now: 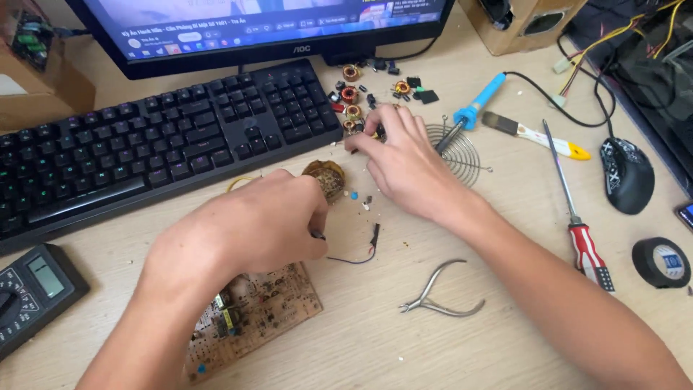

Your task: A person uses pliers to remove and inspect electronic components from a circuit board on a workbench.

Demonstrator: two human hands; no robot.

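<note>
Left hand closed over circuit board edge, grip contents unclear, right hand pinching small part among loose components, pliers nearby

A pale wooden desk carried a black keyboard at ten o'clock, a multimeter at eight, metal nippers near centre, and a red-handled screwdriver and tape roll at three.
</note>
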